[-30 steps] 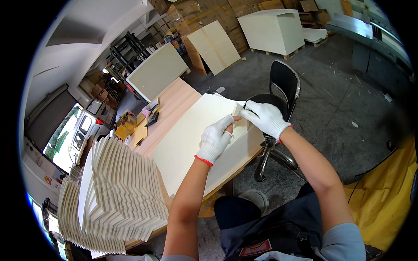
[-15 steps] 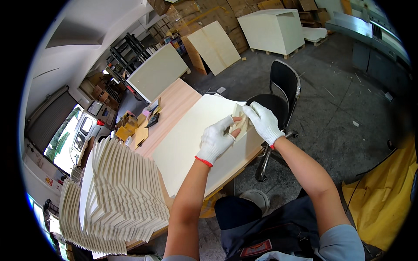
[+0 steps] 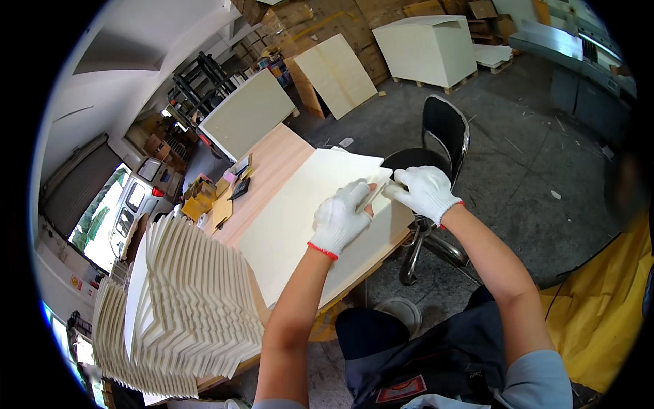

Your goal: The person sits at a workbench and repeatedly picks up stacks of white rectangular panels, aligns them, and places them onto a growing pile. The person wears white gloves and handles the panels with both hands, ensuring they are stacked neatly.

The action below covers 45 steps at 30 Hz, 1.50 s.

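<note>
Both my hands wear white knitted gloves with red cuffs, and some bare fingertips show on the left one. A stack of large cream sheets (image 3: pixel 293 218) lies on the table in front of me. At its right corner, my left hand (image 3: pixel 343 213) is closed around a lifted, bent bunch of cream sheet edges (image 3: pixel 377 194). My right hand (image 3: pixel 426 193) pinches the same bunch from the right, with its thumb and fingers pressed together at the corner. The gloves hide part of the bunch, so how many sheets are held does not show.
Staggered piles of folded cream sheets (image 3: pixel 197 293) stand at the left. A calculator (image 3: pixel 240 188) and a yellow carton (image 3: pixel 199 196) sit on the wood-toned tabletop (image 3: pixel 272 153). Beyond the right corner is a black chair (image 3: pixel 444 126). Yellow cloth (image 3: pixel 603 307) hangs at the far right.
My right hand has moved slightly down and right, its fingers now curled more tightly at the corner. The bunch between my hands has flattened and a sheet corner shows beyond it.
</note>
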Available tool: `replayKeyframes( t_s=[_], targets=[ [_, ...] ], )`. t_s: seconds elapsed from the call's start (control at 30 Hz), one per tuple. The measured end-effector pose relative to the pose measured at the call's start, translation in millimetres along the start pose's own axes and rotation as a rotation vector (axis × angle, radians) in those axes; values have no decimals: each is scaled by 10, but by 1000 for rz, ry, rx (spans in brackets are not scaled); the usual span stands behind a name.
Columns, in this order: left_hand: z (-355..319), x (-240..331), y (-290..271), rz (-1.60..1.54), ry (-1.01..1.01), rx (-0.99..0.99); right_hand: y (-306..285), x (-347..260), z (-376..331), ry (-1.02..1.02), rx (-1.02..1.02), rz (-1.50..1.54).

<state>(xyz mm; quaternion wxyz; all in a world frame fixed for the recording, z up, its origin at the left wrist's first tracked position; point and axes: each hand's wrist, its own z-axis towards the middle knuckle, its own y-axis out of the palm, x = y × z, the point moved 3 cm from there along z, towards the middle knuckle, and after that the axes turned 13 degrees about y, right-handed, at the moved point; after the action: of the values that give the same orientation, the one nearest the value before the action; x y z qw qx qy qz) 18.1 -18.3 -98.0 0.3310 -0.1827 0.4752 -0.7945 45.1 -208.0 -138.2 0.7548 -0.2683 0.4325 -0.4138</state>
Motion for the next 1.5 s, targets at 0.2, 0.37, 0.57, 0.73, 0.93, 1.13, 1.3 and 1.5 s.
replayKeyframes(
  t_s=[0.2, 0.37, 0.57, 0.73, 0.93, 1.13, 1.3, 1.5],
  targets=[
    [194, -102, 10, -38, -205, -164, -85, -128, 92, -179, 104, -117],
    [86, -80, 14, -135, -194, -88, 6, -179, 142, 142, -139, 293],
    [-36, -136, 42, -430, -244, -37, 117, -151, 48, 379, -98, 598],
    [6, -32, -7, -421, -313, -63, 163, -148, 30, 380, -51, 600],
    [-1, -46, -15, -378, -296, -26, 115, -176, 9, 375, -54, 561],
    [-36, -97, 41, -338, -200, -30, 187, -170, 23, 346, -14, 498],
    [-22, -55, 37, -325, -199, -33, 188, -177, 8, 352, 9, 496],
    [-10, -21, 17, -298, -229, 53, 150, -173, 0, 378, -36, 538]
  ],
)
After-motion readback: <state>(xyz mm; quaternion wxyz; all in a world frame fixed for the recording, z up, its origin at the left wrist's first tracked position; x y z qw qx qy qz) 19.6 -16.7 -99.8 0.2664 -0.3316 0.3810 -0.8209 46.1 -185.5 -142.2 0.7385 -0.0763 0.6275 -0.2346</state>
